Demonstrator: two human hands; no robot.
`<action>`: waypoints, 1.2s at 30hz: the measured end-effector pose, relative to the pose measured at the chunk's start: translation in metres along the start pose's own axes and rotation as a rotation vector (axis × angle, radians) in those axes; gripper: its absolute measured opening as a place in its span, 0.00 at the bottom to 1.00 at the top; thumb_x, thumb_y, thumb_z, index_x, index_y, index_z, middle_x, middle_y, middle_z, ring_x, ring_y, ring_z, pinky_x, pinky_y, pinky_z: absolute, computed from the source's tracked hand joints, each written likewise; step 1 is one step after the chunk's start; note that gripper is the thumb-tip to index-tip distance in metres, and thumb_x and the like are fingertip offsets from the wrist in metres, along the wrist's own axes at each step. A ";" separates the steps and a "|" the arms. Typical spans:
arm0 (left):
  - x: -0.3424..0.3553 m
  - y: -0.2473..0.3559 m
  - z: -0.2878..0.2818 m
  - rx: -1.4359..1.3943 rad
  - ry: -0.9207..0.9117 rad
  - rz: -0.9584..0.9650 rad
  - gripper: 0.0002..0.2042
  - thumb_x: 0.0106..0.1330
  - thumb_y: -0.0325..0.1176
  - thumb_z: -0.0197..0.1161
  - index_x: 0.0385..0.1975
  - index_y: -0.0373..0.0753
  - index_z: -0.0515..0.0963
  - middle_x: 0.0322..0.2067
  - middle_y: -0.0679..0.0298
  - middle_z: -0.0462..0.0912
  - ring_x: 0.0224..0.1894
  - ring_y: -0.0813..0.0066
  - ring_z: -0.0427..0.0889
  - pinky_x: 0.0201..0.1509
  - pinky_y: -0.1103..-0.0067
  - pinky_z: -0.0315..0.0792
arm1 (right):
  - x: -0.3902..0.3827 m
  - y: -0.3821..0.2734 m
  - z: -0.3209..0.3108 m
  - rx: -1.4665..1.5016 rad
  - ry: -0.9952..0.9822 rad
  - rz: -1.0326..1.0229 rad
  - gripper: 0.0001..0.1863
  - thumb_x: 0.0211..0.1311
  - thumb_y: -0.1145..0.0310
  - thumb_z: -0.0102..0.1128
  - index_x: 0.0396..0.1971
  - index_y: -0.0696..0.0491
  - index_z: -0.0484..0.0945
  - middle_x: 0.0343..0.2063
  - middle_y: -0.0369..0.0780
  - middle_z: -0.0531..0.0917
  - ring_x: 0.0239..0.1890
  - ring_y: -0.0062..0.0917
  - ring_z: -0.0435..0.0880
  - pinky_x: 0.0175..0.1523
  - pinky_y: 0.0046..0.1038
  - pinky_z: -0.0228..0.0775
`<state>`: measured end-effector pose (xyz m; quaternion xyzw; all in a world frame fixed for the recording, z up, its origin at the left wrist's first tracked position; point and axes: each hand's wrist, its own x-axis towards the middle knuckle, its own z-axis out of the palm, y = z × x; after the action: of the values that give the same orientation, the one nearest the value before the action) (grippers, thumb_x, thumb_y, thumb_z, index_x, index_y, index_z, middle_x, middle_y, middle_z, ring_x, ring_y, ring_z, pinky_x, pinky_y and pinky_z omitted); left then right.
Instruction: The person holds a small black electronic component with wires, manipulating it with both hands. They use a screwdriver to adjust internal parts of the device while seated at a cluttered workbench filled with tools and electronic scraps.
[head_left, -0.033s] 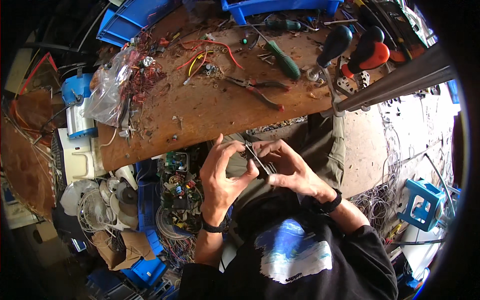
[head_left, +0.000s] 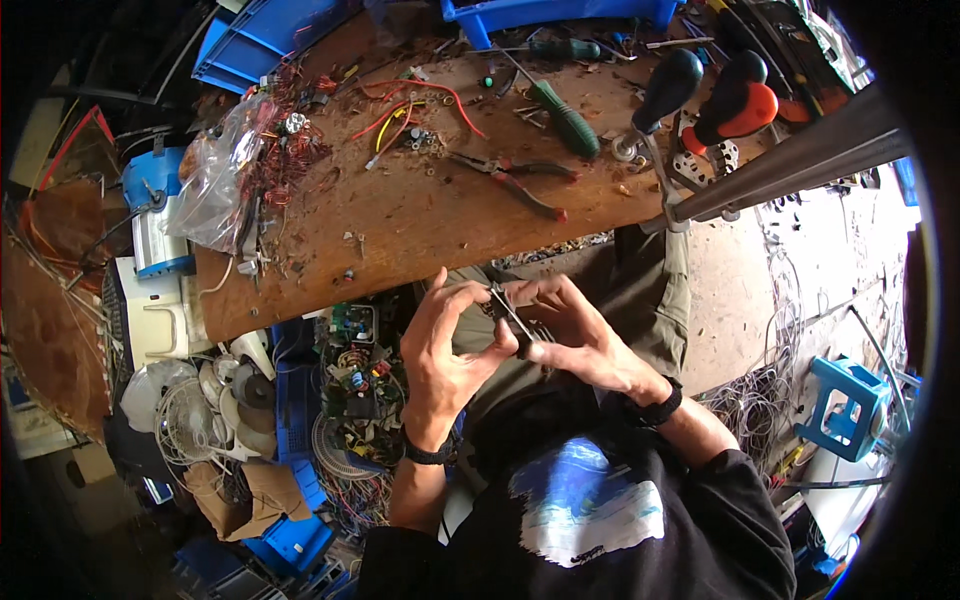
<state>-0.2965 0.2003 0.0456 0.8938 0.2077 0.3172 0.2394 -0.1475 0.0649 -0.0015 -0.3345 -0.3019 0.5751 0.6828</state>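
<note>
1. Left of the brown wooden workbench (head_left: 390, 240) stands a blue-and-white cylindrical appliance (head_left: 160, 235), upright, apparently set aside off the working surface.
2. On the bench's left end lies a crumpled clear plastic bag (head_left: 212, 195), against a tangle of reddish copper-coloured wire (head_left: 300, 150); the scrap seems gathered there to leave the middle usable.
3. Below the bench's front edge is a heap of green circuit boards and coloured wires (head_left: 355, 375).
4. The bare left hand (head_left: 435, 350), just in front of the bench, pinches with thumb and forefinger, bent and parted only by the piece between them.
5. That piece, a small, flat, dark part with a bright metal edge (head_left: 514, 318), is tilted between both hands, in front of the bench, probably for support from two sides.
6. On the bench, pliers with red-and-black handles (head_left: 515, 183) lie with handles toward the front edge, seemingly handy to reach.
7. The bare right hand (head_left: 590, 350), also before the bench, curls around the part's other side, thumb near its lower end; fingers are blurred, so I cannot tell how firmly it grips.
</note>
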 end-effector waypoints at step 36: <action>-0.010 -0.003 0.035 0.080 0.071 0.136 0.23 0.53 0.30 0.81 0.47 0.33 0.79 0.40 0.57 0.85 0.43 0.57 0.88 0.71 0.47 0.73 | -0.004 0.014 -0.017 0.131 0.085 0.068 0.24 0.79 0.66 0.60 0.69 0.57 0.70 0.63 0.38 0.78 0.63 0.21 0.76 0.68 0.29 0.69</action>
<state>-0.2815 0.1868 0.0156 0.9028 0.1675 0.3559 0.1739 -0.1432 0.0606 -0.0230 -0.3231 -0.2229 0.6017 0.6956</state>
